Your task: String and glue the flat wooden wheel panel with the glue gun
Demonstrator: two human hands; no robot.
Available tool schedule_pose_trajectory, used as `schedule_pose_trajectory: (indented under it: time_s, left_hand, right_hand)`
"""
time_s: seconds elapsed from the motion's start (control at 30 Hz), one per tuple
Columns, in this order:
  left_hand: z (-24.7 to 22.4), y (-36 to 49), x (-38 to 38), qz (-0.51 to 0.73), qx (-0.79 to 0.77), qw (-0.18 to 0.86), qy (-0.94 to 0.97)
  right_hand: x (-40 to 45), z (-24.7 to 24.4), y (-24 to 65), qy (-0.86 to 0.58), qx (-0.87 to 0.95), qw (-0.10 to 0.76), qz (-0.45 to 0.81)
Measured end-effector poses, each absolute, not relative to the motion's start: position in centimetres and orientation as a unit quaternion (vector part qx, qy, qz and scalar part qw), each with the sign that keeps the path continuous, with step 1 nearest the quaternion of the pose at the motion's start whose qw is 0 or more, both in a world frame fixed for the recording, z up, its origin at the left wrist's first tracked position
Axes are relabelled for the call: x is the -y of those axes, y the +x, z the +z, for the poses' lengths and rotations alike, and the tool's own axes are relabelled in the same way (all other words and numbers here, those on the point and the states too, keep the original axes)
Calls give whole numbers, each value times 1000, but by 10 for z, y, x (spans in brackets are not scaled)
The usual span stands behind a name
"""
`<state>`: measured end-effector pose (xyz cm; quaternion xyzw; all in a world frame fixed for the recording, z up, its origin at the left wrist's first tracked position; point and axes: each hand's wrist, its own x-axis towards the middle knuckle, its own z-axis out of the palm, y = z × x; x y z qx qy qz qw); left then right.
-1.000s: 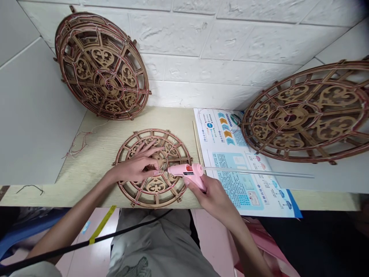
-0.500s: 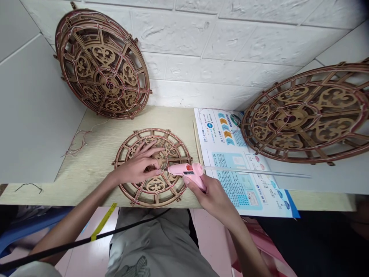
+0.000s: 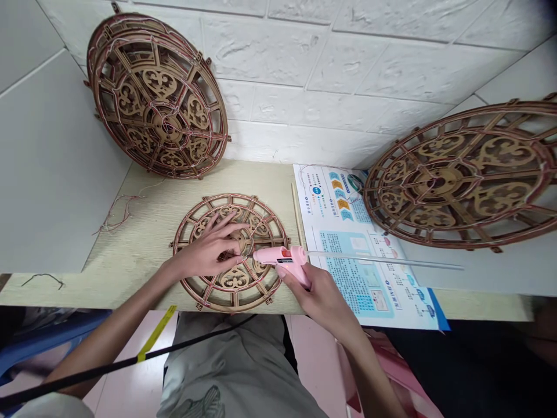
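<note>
A round openwork wooden wheel (image 3: 235,301) with scroll-shaped panels and thin reddish wire along its rings lies flat on the table. Over its left half rests my left hand (image 3: 213,249), the thumb and index finger pinched at a thin wire (image 3: 251,235) beside the hub while the other fingers spread out. My right hand (image 3: 319,293) is wrapped round the handle of a pink hot glue gun (image 3: 282,256). The gun's nozzle points left, close to my left thumb tip, by the wheel's hub. From the gun's back a long clear glue stick (image 3: 383,260) sticks out to the right.
Several similar wheels (image 3: 163,125) lean stacked against the brick-patterned wall at left, and another wheel (image 3: 439,183) leans at right. Printed sheets (image 3: 335,238) and a thin wooden stick (image 3: 298,212) lie right of my work. Loose wire (image 3: 124,209) lies at left. A black cable (image 3: 108,367) crosses in front.
The view has shifted very slightly. Both hands, the glue gun and the wheel stay essentially where they were.
</note>
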<state>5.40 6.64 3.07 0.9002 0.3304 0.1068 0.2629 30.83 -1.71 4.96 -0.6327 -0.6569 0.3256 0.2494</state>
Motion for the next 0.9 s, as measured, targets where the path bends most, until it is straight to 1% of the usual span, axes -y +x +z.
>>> schedule_pose_trajectory:
  time_s: [0.6,0.9]
  left_hand:
    - [20,55,-69,140,-355,269,884]
    - [14,56,-68,146,-359,250,887]
  right_hand:
    - [14,51,312,-621,682,230,311]
    - [10,58,311,-614,706,215,280]
